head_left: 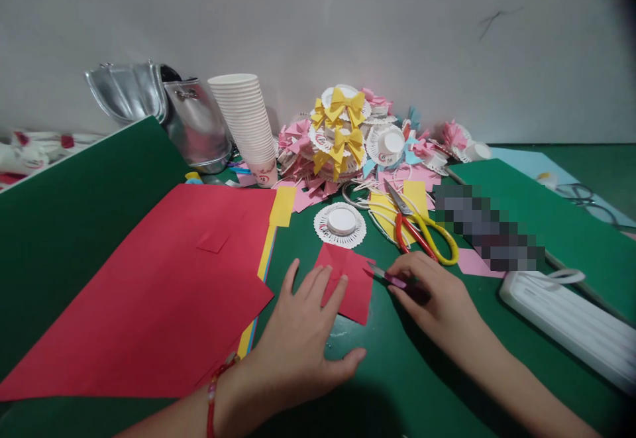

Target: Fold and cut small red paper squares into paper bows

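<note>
My left hand [313,325] lies spread over a small red paper square [355,292], its fingertips on the paper. Creases run across the square, which sits on the green tabletop. Pinched in my right hand [437,292] is a small purple-handled cutting tool [385,274]. Its pointed blade reaches the square's upper right corner; my fingers hide most of the handle, so I cannot tell whether it is a knife or scissors. Just beyond the square is a fringed white paper disc [340,224] with a round raised centre.
Large red sheets [163,292] lie left. Behind stand a cup stack [243,120], a silver bag [193,120] and a heap of paper decorations with yellow bows [345,143]. Red-and-yellow-handled scissors [422,226] rest right of the disc, near a white power strip [566,319].
</note>
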A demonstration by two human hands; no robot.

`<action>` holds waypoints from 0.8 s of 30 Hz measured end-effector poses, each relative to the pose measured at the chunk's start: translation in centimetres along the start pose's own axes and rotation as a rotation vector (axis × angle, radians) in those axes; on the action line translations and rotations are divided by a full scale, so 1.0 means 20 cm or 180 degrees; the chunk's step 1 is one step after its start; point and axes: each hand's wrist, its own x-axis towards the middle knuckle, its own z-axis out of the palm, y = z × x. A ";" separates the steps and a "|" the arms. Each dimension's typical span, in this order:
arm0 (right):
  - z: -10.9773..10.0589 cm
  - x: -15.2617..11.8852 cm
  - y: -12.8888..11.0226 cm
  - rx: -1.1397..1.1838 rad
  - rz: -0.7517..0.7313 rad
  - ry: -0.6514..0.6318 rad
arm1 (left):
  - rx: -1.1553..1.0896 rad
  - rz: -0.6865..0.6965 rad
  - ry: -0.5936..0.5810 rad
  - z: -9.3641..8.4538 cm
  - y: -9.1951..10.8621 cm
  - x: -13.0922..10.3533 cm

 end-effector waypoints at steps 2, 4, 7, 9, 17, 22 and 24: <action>0.00 0.00 0.00 -0.0046 -0.0077 0.0031 | -0.0003 -0.0155 0.0120 -0.01 0.01 0.00; 0.00 -0.01 0.00 -0.0113 -0.0063 0.0099 | 0.0013 -0.0243 0.0369 -0.01 0.01 0.00; 0.00 -0.02 0.00 -0.0270 0.0123 0.0296 | 0.0006 0.0012 0.0889 0.00 -0.01 -0.01; 0.00 -0.02 0.00 -0.0361 0.0336 0.0345 | -0.0053 0.0418 0.0936 0.00 -0.02 -0.01; 0.00 -0.01 0.00 -0.0272 0.0254 0.0428 | -0.0041 0.0496 0.0031 -0.01 -0.01 0.00; 0.00 -0.01 0.00 -0.0002 0.0290 0.0030 | -0.0077 0.0265 -0.0104 -0.01 -0.01 0.00; -0.01 -0.02 0.00 -0.0057 0.0393 -0.0122 | -0.0070 0.0227 -0.0099 0.00 -0.01 0.00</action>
